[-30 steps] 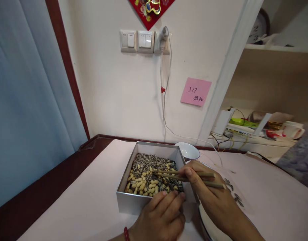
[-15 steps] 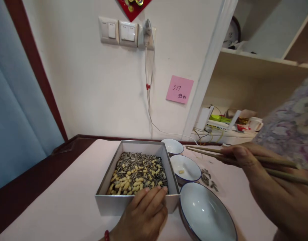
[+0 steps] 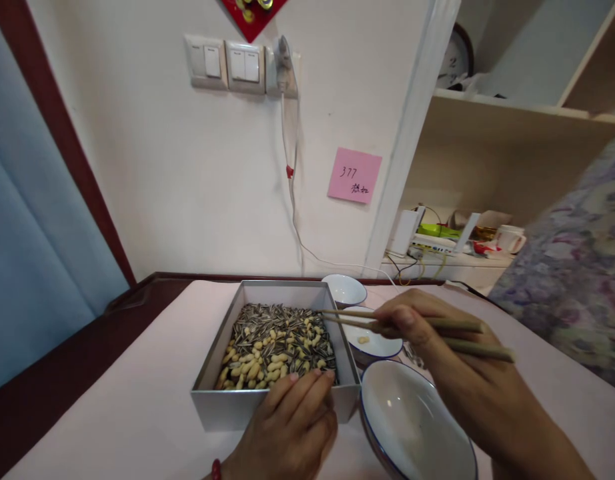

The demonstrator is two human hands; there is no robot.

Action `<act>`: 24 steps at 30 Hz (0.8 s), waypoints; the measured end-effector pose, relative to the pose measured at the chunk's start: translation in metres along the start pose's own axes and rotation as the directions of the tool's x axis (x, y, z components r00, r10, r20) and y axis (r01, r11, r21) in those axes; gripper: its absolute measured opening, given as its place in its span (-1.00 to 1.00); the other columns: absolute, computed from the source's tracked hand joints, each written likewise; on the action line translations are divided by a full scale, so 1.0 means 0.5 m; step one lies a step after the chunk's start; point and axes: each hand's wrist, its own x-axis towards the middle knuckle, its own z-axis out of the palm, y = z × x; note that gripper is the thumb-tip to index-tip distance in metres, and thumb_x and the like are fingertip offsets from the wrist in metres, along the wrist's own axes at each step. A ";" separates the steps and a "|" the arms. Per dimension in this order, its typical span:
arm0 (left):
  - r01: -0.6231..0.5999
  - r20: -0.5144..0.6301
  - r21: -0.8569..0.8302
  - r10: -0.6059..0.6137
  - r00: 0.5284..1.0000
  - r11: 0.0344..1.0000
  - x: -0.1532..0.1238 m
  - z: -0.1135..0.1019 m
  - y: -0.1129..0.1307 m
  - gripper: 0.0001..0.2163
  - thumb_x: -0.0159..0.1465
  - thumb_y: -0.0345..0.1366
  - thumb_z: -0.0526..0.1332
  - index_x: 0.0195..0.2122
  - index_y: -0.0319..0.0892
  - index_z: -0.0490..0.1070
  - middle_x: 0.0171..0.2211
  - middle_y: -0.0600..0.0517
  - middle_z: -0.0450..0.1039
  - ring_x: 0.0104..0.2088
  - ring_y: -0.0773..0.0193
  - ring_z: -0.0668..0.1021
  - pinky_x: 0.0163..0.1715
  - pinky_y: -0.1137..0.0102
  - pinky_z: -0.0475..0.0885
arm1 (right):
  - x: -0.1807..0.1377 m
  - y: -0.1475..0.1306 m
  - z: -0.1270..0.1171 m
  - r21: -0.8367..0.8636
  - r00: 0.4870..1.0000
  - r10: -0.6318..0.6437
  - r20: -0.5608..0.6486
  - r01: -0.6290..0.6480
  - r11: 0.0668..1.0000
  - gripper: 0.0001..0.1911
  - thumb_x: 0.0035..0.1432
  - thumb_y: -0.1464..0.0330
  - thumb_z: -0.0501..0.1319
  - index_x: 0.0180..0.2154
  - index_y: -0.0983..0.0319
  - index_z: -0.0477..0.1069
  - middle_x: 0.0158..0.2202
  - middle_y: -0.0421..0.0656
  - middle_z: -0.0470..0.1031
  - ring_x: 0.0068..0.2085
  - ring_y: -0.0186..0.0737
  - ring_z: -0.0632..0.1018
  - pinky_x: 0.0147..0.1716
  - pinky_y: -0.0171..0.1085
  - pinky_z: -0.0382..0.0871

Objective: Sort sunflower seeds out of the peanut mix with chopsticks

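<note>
A grey square box (image 3: 212, 363) on the table holds striped sunflower seeds mixed with pale peanuts (image 3: 275, 347). My left hand (image 3: 287, 430) rests over the box's near wall, fingers bent around its rim. My right hand (image 3: 427, 343) grips a pair of wooden chopsticks (image 3: 387, 320); their tips reach over the box's right edge, with nothing visible between them. Three white bowls with blue rims stand right of the box: a small far one (image 3: 343, 290), a middle one (image 3: 375, 343) with one peanut in it, and a large near one (image 3: 412, 427).
A few loose sunflower seeds (image 3: 415, 353) lie on the pink tablecloth behind my right hand. A flowered fabric (image 3: 572, 267) fills the right side. Behind are a wall with switches, a hanging cable, a pink note (image 3: 354, 175) and cluttered shelves (image 3: 462, 233).
My right hand with the chopsticks went from inside the box out to the far right, then came back so the tips hover at the box's right edge. The left hand stayed on the box.
</note>
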 end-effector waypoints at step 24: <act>-0.019 -0.044 0.070 0.022 0.999 0.997 -0.012 0.012 0.000 -0.92 0.26 -0.26 0.37 -0.23 -0.04 0.53 0.14 0.04 0.51 0.18 0.24 0.45 0.30 0.27 0.13 | 0.010 0.030 0.124 0.202 0.973 0.008 0.230 -0.056 0.978 -0.59 0.46 0.16 0.07 -0.42 0.21 0.37 -0.44 -0.25 0.38 -0.39 -0.32 0.43 -0.39 -0.31 0.28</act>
